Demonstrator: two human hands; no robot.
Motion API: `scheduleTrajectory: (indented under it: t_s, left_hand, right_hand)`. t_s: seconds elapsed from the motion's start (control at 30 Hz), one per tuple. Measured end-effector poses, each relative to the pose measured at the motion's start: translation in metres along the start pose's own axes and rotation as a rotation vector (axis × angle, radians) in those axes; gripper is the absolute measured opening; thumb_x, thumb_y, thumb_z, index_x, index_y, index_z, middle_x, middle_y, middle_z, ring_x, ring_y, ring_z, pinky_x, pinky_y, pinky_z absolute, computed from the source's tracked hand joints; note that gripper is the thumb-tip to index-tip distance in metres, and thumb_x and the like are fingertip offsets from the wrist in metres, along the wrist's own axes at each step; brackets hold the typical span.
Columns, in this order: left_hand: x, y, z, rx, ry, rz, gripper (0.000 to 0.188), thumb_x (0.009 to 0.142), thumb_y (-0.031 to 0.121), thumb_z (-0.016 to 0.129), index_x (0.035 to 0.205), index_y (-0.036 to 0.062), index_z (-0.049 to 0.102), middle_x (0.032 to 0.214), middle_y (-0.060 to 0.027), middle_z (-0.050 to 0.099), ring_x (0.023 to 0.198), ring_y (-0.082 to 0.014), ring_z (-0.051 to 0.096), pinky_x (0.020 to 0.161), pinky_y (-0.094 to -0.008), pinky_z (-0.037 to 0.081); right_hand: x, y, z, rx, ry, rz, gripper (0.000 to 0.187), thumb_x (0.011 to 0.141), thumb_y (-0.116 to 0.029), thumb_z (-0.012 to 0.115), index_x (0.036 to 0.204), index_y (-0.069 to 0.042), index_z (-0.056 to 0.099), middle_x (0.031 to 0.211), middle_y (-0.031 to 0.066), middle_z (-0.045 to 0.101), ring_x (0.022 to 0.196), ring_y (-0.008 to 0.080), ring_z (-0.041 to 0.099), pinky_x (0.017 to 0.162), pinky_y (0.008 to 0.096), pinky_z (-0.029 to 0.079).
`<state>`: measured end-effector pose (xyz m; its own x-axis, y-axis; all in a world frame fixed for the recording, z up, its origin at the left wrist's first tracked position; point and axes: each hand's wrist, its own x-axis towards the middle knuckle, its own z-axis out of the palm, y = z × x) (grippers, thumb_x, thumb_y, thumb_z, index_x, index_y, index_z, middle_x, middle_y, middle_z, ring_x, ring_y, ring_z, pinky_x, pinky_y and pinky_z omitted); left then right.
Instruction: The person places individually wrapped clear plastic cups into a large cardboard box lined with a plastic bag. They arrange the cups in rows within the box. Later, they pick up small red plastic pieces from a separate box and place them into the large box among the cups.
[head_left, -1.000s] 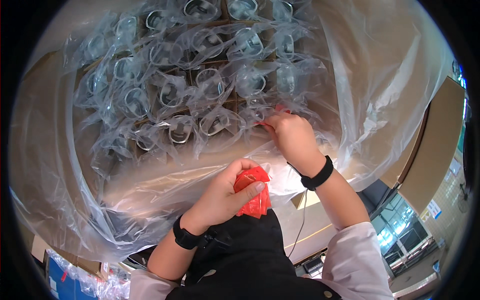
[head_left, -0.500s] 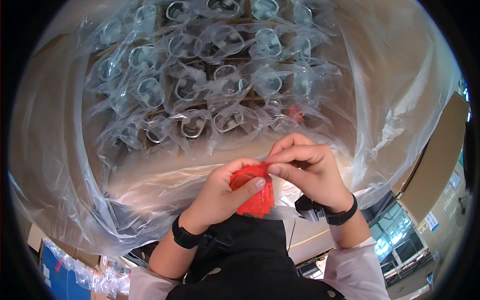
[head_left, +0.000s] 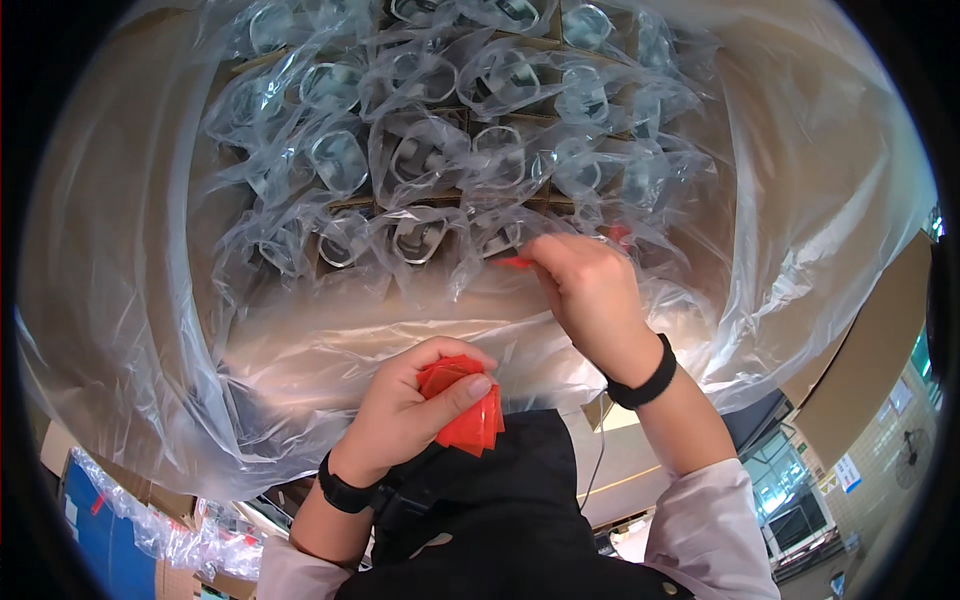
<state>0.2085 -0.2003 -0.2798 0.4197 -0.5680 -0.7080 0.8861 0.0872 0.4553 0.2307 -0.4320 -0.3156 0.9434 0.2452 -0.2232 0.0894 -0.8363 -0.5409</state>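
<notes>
My left hand (head_left: 392, 412) is closed around a fanned stack of thin, shiny red squares (head_left: 470, 432), with the thumb pressed on top. Further forward, my right hand (head_left: 597, 300) pinches a single red square (head_left: 513, 262), mostly hidden by the fingers. It hovers over the near row of bagged metal parts, close to one metal part (head_left: 500, 238) with a rounded rim. Another red piece (head_left: 618, 236) lies among the plastic bags just right of that hand.
A big carton lined with clear plastic film (head_left: 790, 200) surrounds several rows of bagged metal parts (head_left: 418, 236), parted by cardboard dividers (head_left: 470, 120). Its near film-covered edge (head_left: 400, 335) lies between me and the parts. A cardboard flap (head_left: 865, 345) stands at the right.
My right hand has left the stack and moved forward over the near row with one red square. My left hand has drawn slightly back and left with the rest.
</notes>
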Motion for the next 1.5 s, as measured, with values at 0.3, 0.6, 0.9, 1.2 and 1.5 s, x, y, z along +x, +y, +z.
scheduleTrajectory:
  t_s: [0.3,0.6,0.9,1.2,1.5]
  left_hand:
    - [0.001,-0.002,-0.005,-0.153,-0.055,0.039,0.025,0.094,0.017,0.065,0.111,0.0003,0.058,0.097,-0.0074,0.066,0.089,-0.0142,0.065,0.079,-0.0285,0.052]
    - [-0.008,-0.002,-0.002,-0.212,-0.088,0.03,0.032,0.097,0.021,0.059,0.125,0.0053,0.051,0.119,-0.0063,0.058,0.108,-0.0139,0.056,0.093,-0.0299,0.046]
    - [-0.018,-0.029,-0.024,-0.243,0.017,0.245,0.029,0.095,0.016,0.063,0.119,0.001,0.058,0.119,-0.0099,0.061,0.112,-0.0189,0.057,0.099,-0.0336,0.044]
    - [-0.036,-0.002,-0.046,-0.424,0.133,0.144,0.025,0.095,0.012,0.061,0.116,-0.0011,0.058,0.113,-0.0112,0.063,0.096,-0.0199,0.065,0.087,-0.0304,0.052]
    - [-0.041,0.004,-0.046,-0.006,0.091,0.143,0.018,0.087,0.009,0.071,0.103,0.0015,0.067,0.098,-0.0039,0.069,0.088,-0.0094,0.063,0.079,-0.0231,0.049]
  right_hand:
    - [0.001,-0.032,-0.027,0.342,-0.048,0.268,0.017,0.083,-0.009,0.071,0.098,-0.004,0.064,0.079,0.0117,0.064,0.063,0.0214,0.062,0.056,0.0302,0.049]
    - [-0.028,-0.085,-0.031,0.715,-0.254,0.404,0.017,0.083,-0.008,0.074,0.093,0.0,0.064,0.077,0.0091,0.063,0.059,0.0153,0.059,0.055,0.0275,0.048]
    - [-0.027,-0.103,-0.021,0.599,-0.075,0.176,0.025,0.081,0.006,0.066,0.106,0.0,0.069,0.103,0.0142,0.056,0.082,0.0221,0.062,0.067,0.0277,0.049]
    - [0.017,-0.072,0.016,0.264,-0.053,0.196,0.024,0.083,0.001,0.065,0.107,0.002,0.066,0.09,0.0158,0.059,0.073,0.0282,0.062,0.065,0.0302,0.048]
    - [0.022,-0.12,-0.022,0.875,-0.37,0.199,0.014,0.082,-0.002,0.073,0.096,-0.001,0.074,0.092,0.0055,0.06,0.078,0.0101,0.055,0.066,0.0235,0.045]
